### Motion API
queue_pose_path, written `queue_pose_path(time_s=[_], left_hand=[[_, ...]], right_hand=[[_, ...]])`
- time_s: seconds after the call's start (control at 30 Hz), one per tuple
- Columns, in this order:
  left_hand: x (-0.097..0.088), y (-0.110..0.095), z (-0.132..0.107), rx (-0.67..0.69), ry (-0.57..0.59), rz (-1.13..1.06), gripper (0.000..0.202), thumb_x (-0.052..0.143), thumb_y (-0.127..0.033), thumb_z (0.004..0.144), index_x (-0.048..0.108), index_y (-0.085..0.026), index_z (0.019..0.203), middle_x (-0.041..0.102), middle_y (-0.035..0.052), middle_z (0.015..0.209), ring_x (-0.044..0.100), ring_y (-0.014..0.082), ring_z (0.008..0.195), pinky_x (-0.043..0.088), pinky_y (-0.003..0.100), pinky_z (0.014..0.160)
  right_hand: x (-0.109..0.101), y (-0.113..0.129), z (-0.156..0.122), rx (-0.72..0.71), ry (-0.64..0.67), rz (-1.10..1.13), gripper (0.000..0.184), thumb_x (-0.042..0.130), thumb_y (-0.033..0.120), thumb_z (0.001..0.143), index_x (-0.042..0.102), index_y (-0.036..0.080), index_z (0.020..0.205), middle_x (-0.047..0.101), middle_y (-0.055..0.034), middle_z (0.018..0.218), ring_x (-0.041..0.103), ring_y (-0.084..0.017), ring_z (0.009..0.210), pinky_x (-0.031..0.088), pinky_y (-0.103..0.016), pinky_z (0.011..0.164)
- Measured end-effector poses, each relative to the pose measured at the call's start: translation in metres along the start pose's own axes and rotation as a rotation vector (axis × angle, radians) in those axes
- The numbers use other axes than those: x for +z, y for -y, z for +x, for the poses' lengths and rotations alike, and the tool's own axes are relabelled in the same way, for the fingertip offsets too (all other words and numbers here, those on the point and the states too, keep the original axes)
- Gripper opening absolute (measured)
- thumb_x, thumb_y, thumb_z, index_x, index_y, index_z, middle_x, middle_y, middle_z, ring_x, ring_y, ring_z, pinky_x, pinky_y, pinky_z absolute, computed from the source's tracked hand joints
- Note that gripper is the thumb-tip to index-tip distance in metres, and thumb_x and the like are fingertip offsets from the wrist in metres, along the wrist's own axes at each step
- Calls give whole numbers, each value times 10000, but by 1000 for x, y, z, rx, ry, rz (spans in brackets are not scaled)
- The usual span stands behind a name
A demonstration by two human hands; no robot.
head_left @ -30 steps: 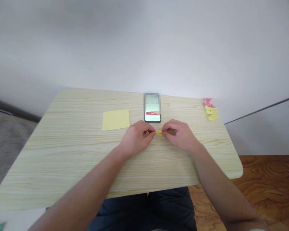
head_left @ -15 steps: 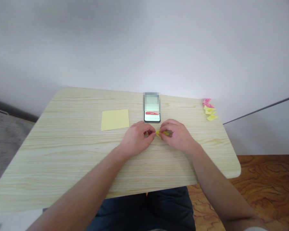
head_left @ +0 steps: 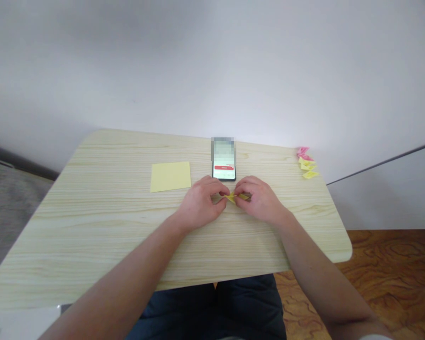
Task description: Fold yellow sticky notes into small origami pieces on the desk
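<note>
A small folded yellow paper [head_left: 231, 198] is held low over the table, just in front of the phone. My right hand [head_left: 260, 198] pinches it between thumb and fingers, and part of the paper shows behind the fingertips. From the other side, the thumb and forefinger of my left hand [head_left: 202, 202] close on its left tip. The fingers hide some of its folds. To the left of my hands lies a flat yellow sheet of paper [head_left: 170, 176].
A phone [head_left: 224, 174] with a lit screen lies beyond my hands. Folded pink paper [head_left: 304, 154] and folded yellow paper pieces [head_left: 307, 164] sit at the right back edge. The wooden table [head_left: 92, 212] meets a white wall [head_left: 212, 71].
My left thumb and forefinger have parted slightly and shifted on the yellow paper, so more of its left end shows. My right hand keeps its pinch. The view has shifted slightly.
</note>
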State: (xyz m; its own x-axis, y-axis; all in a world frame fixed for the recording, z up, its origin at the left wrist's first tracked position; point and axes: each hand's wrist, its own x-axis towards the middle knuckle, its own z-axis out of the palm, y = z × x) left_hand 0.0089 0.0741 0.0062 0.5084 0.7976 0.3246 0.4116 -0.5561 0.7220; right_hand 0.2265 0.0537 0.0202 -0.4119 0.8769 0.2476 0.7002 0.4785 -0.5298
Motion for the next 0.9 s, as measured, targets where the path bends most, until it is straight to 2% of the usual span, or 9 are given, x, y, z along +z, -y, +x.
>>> queue_pose_path(time_s=[0.13, 0.33, 0.53, 0.7, 0.9], left_hand=[[-1, 0, 0, 12, -3, 21, 177, 620, -109, 809, 728, -227, 885, 723, 38, 919, 616, 232, 951, 504, 385, 875], [0, 1, 1, 14, 1, 26, 181, 617, -101, 805, 728, -225, 876, 726, 40, 919, 617, 236, 946, 510, 388, 871], [1, 3, 1, 30, -5, 37, 195, 614, -100, 804, 733, -227, 890, 730, 42, 940, 616, 241, 967, 512, 388, 871], [2, 4, 1, 50, -15, 22, 196, 614, -101, 801, 735, -227, 890, 730, 41, 946, 614, 236, 963, 510, 388, 881], [1, 4, 1, 37, -71, -42, 237, 601, -140, 820, 739, -226, 993, 704, 41, 918, 623, 210, 929, 506, 359, 864]], right_hand=[[-4, -1, -3, 47, -11, 71, 82, 682, 167, 838, 706, 221, 895, 716, -41, 924, 644, -213, 905, 516, -374, 861], [-9, -6, -19, 201, -114, 244, 218, 677, 187, 843, 723, 238, 1050, 726, -45, 1027, 677, -193, 886, 554, -355, 830], [-6, -6, -29, 158, -161, 125, 216, 637, 134, 858, 741, 243, 1013, 724, -44, 983, 674, -201, 892, 550, -365, 839], [-5, -6, -30, 143, -140, 59, 167, 632, 122, 871, 736, 236, 934, 722, -49, 957, 664, -219, 923, 540, -375, 861], [-8, -8, -31, 116, -115, 17, 164, 614, 116, 879, 728, 228, 918, 720, -47, 945, 654, -216, 925, 523, -363, 855]])
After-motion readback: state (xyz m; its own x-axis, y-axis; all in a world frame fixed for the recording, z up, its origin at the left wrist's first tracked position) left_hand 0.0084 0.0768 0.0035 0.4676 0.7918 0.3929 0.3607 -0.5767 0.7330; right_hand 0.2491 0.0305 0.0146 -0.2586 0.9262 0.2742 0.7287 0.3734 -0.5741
